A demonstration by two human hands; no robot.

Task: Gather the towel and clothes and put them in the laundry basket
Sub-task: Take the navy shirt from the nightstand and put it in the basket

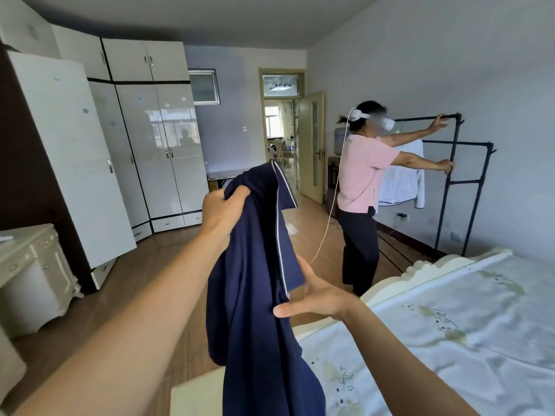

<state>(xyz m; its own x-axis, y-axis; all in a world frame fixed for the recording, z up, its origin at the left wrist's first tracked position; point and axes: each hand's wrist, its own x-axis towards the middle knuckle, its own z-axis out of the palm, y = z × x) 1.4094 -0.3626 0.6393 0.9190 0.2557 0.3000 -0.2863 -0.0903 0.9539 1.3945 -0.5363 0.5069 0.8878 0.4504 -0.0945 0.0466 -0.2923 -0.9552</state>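
bed (390, 283) | cream frame; white flower-embroidered sheet (450, 340) spread flat on it | wooden floor (135, 280) beside

**Cloth, Gloss and Grain**

Hanging as soft, matt navy cloth with thin pale piping: the garment (255, 280). Shining with a glossy, mirror-like white finish and reflecting windows: the wardrobe doors (168, 151). Showing smooth brown wood grain with a slight sheen: the floor (126, 283). Lying as wrinkled white cloth with faint embroidered sprigs: the bedsheet (450, 340). Standing in dark, matt metal tubing: the clothes rack (450, 175). Draping there as thin white cloth: a shirt (402, 178). Looking painted cream and carved: the dresser (39, 271).
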